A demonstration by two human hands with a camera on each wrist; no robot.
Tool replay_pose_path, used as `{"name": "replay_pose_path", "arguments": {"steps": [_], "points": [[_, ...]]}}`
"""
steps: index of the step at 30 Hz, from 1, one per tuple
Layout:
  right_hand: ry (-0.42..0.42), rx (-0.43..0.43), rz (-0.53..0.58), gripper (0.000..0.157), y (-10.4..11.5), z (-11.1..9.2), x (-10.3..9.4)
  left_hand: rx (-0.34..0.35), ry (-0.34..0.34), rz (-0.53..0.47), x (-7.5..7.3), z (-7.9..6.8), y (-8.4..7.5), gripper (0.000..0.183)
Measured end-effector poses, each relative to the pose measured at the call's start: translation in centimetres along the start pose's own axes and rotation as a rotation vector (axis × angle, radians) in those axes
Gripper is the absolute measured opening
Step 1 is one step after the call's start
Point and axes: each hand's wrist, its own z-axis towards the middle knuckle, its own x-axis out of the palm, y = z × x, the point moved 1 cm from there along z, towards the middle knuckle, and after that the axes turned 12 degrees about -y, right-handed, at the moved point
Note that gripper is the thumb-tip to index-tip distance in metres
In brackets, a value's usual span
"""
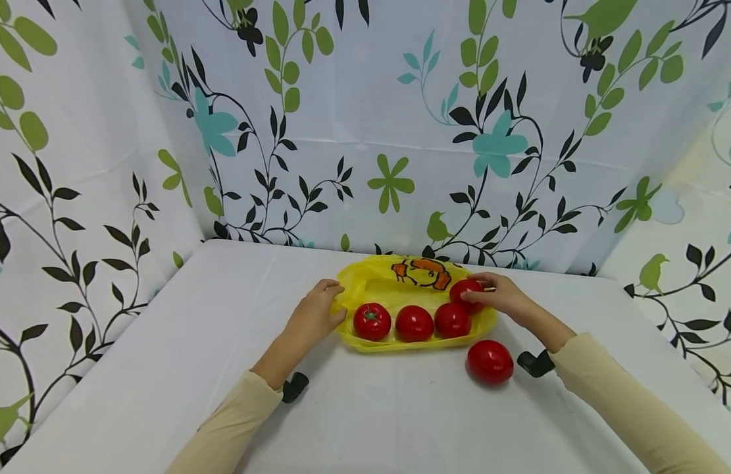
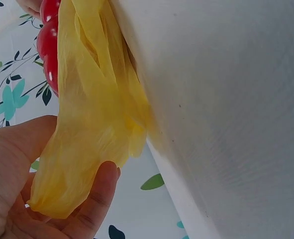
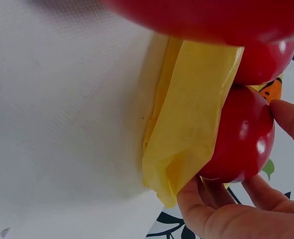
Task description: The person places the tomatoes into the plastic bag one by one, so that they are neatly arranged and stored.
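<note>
A yellow plastic bag (image 1: 365,342) with an orange and black printed figure lies spread on the table, its mouth wide. Several red tomatoes rest in it in a row; the leftmost tomato (image 1: 372,321) shows a green stem top. At the bag's right end, my right hand (image 1: 501,294) grips another tomato (image 3: 246,134) between thumb and fingers, against its neighbour. My left hand (image 1: 312,316) holds the bag's left end, with the thumb on one side of the plastic (image 2: 82,149) and fingers on the other. Outside the bag, nearer me, sits a loose tomato (image 1: 489,362).
A white cloth covers the table (image 1: 377,421). Behind it and at both sides hangs a curtain (image 1: 353,145) printed with leaves, flowers and birds. Dark wrist-camera mounts (image 1: 535,363) stick out below both wrists, the right one close to the loose tomato.
</note>
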Motion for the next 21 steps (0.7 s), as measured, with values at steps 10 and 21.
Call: {"name": "replay_pose_path", "arguments": {"steps": [10, 21], "points": [[-0.021, -0.005, 0.020, 0.071, -0.6, -0.8, -0.3, 0.024, -0.007, 0.009, 0.1, 0.0, 0.0, 0.042], [-0.059, -0.003, 0.073, 0.062, -0.7, -2.0, -0.8, 0.023, -0.002, 0.011, 0.2, -0.1, 0.0, 0.043]]}}
